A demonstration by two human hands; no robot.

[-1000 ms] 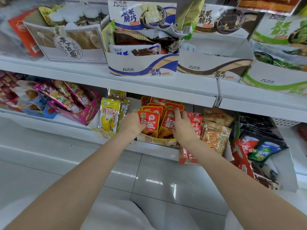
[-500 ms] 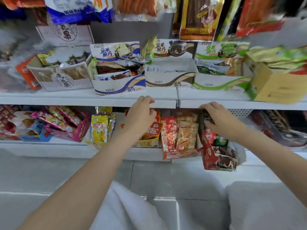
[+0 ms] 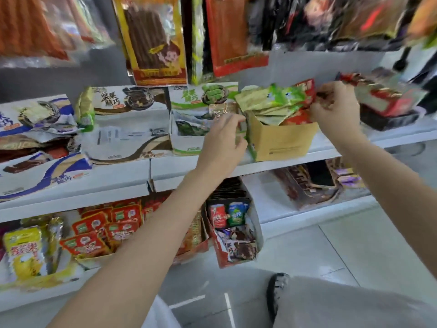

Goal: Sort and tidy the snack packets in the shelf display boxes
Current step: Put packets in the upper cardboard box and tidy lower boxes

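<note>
The left hand (image 3: 222, 143) braces the plain tan cardboard display box (image 3: 281, 140) with curled fingers, likely steadying it. The right hand (image 3: 335, 110) seemingly pinches a red foil packet (image 3: 305, 91) among the green-and-gold packets (image 3: 272, 100), though blur obscures the hold.

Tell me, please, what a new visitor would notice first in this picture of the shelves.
First, the two bare arms reaching to the upper shelf: the right hand pinches packets at the top of a plain brown box stuffed with green and red packets, and the left hand is beside that box. Next, the tall hanging packet with brown sticks, top centre.
</note>
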